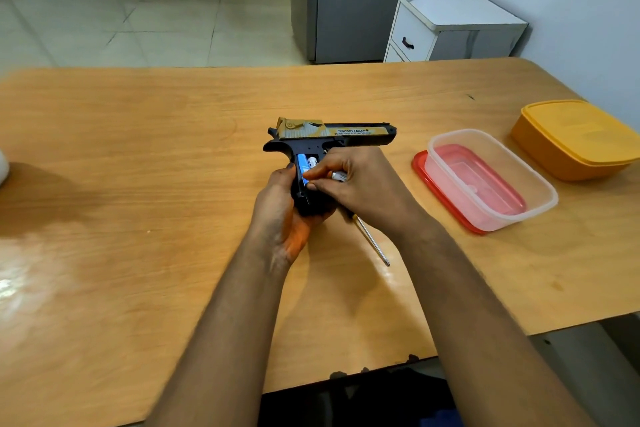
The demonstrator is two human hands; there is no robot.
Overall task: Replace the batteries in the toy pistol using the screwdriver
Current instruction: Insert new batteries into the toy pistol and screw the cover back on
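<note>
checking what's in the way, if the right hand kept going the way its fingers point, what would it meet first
Probably the blue battery in the toy pistol grip; the right hand fingertips already seem to touch it, with the left hand just beyond.

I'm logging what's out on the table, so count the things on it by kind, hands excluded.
Toy pistol: 1
Batteries: 2, blue battery in the grip, second battery in the right hand
Screwdriver: 1
Containers: 2, clear tub, yellow box
Red lid: 1
Total: 7
</note>
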